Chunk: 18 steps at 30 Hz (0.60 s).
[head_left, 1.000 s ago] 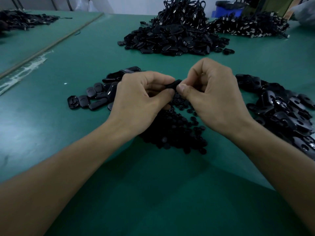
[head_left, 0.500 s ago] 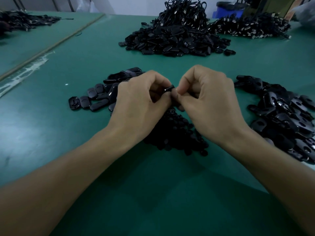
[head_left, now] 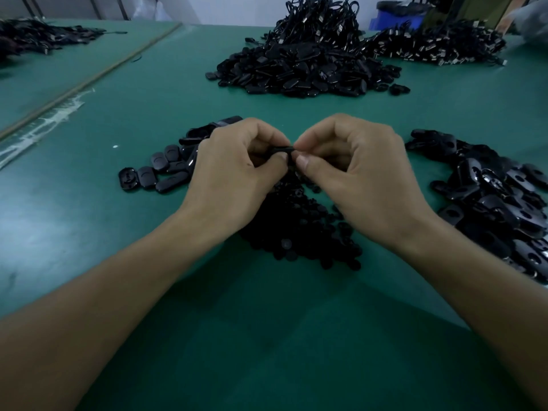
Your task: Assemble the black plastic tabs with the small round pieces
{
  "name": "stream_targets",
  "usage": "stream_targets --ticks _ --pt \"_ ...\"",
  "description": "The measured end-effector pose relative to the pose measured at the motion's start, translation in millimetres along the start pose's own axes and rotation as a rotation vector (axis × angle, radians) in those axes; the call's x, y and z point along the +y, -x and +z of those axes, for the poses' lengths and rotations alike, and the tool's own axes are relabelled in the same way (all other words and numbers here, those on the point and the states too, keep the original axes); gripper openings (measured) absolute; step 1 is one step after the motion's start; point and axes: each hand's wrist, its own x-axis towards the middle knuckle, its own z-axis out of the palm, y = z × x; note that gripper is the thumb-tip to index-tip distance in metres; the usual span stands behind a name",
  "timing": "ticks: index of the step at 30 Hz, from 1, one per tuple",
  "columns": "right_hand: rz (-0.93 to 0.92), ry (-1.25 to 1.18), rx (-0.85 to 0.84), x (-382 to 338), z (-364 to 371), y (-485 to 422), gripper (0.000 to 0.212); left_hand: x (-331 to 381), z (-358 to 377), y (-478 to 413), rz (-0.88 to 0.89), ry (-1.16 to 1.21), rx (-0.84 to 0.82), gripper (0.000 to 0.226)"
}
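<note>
Left hand (head_left: 234, 173) and right hand (head_left: 358, 173), both pinching one tab (head_left: 282, 149), have levelled it above the round pieces (head_left: 299, 229) at 6 o'clock, likely mid-press.

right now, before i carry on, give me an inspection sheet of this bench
surface: green mat; white residue streak beside the left seam
job's things: black tab held above the pile of small round pieces; holed tabs heaped on the right; loose tabs on the left; big heap on the far side
clutter: white speck on the mat
hands: left hand and right hand both pinch the black tab
cables: looped black cords and metal-ended bundles at the far edge
surroundings: blue bin behind; second table on the left, carrying dark parts
</note>
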Motion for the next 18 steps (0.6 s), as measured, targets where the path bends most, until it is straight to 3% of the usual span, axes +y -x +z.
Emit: stream_targets --ticks 3,7,12,18 --pt "0.001 0.11 0.041 1.7 -3.5 -2.4 0.017 4.0 1.3 0.6 -0.039 0.107 -0.073 0.016" --pt "0.085 -0.035 -0.063 4.9 -11.3 -6.2 0.02 7.1 0.4 0.7 -0.056 0.202 -0.141 0.022" --pt "0.145 -0.151 -0.076 9.6 -16.3 -6.7 0.018 4.4 -0.2 0.3 -0.1 0.271 -0.16 0.017" --pt "0.157 -0.131 -0.078 9.2 -17.8 -6.4 0.014 4.6 -1.4 -0.3 -0.128 0.293 -0.161 0.015"
